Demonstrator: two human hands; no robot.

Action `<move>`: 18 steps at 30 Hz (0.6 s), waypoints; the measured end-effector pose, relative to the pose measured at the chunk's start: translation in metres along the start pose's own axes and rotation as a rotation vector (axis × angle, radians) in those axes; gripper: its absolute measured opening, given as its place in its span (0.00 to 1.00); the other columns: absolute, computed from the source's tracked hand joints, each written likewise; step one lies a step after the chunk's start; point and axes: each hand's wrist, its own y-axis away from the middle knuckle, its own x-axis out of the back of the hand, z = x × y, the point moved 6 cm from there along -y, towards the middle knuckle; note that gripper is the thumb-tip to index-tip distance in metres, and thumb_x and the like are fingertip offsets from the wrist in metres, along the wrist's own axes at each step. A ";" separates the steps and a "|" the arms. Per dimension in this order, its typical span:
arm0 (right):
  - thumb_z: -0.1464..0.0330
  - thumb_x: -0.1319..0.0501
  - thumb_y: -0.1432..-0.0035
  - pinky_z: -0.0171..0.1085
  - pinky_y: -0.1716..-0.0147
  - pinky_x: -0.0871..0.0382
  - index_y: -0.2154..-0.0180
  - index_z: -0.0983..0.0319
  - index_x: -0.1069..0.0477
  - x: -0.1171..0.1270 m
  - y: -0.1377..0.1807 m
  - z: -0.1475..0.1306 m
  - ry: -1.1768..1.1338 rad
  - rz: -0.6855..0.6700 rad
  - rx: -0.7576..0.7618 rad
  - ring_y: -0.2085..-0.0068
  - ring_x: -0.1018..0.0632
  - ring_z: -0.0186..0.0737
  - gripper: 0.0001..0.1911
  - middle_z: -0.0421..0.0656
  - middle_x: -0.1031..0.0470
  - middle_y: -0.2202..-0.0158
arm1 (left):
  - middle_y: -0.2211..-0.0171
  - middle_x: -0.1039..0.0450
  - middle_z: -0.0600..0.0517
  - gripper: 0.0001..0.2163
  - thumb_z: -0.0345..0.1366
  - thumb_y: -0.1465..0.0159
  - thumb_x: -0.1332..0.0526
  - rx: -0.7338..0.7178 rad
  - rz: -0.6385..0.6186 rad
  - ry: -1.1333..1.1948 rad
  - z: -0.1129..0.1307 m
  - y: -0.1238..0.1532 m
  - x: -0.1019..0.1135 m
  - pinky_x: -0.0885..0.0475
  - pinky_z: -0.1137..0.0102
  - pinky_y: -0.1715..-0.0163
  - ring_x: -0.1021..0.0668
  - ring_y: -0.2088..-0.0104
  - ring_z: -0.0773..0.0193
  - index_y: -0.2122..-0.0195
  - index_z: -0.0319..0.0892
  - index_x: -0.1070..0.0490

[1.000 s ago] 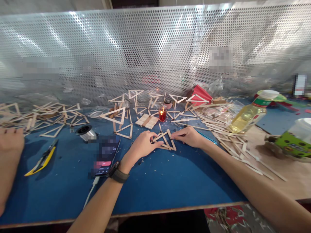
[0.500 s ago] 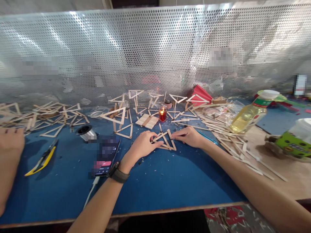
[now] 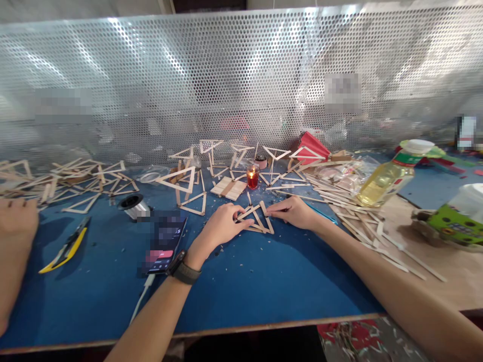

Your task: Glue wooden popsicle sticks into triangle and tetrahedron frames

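Note:
Both my hands hold one small frame of wooden craft sticks (image 3: 258,219), joined in triangles, just above or on the blue table (image 3: 241,281). My left hand (image 3: 226,221), with a dark watch at its wrist, pinches the frame's left side. At the upper right corner, the closed fingertips of my right hand (image 3: 292,211) grip the frame; exactly which stick they press is hard to see. Behind the frame burns a candle in a red glass (image 3: 252,177). Left of the candle lies a flat panel of sticks with a brown strip (image 3: 228,188).
Stick frames (image 3: 184,181) stand along the perforated metal screen (image 3: 226,75). To the left are a phone (image 3: 168,244), wire spool (image 3: 135,206), yellow cutter (image 3: 70,251) and another person's arm (image 3: 15,241). Rightward lie loose sticks (image 3: 362,221), an oil bottle (image 3: 388,178) and a green cup (image 3: 458,218).

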 end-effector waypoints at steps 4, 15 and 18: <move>0.57 0.36 0.36 0.35 0.75 0.23 0.57 0.54 0.15 0.000 0.000 -0.001 0.003 -0.001 -0.002 0.74 0.19 0.38 0.13 0.41 0.15 0.58 | 0.63 0.25 0.45 0.25 0.61 0.34 0.43 0.006 -0.004 -0.003 -0.001 0.000 -0.001 0.35 0.66 0.69 0.25 0.65 0.55 0.53 0.44 0.22; 0.55 0.37 0.35 0.35 0.75 0.22 0.56 0.54 0.15 0.001 0.000 -0.003 0.010 -0.009 0.032 0.71 0.18 0.41 0.15 0.42 0.15 0.58 | 0.64 0.26 0.46 0.26 0.62 0.35 0.43 0.007 -0.004 -0.008 0.000 0.000 0.000 0.35 0.65 0.70 0.26 0.65 0.56 0.54 0.44 0.22; 0.54 0.37 0.35 0.36 0.73 0.22 0.56 0.54 0.15 0.001 0.000 -0.003 0.003 -0.007 0.026 0.69 0.17 0.42 0.15 0.42 0.15 0.58 | 0.64 0.26 0.46 0.26 0.61 0.35 0.43 0.006 -0.003 -0.005 0.000 0.000 0.000 0.35 0.65 0.69 0.26 0.65 0.56 0.53 0.44 0.22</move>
